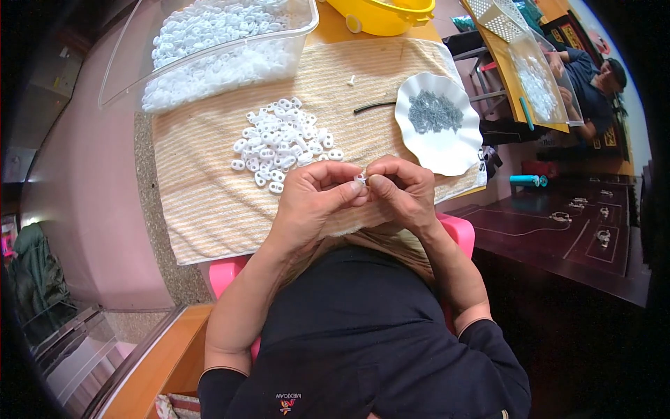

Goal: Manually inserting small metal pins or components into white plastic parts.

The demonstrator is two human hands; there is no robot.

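Dark shirt (pixel 370 328) is nearest. Over the striped cloth (pixel 202 195), fingers of the left hand (pixel 315 201) and the right hand (pixel 407 195) are clamped on one small white piece (pixel 361 179), near the white pile (pixel 283 143).

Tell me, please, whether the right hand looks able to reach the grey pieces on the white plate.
Probably yes: the grey pieces lie uncovered, and the white plate sits close beside the right hand, nothing standing between. That hand is, however, busy at a small white piece.
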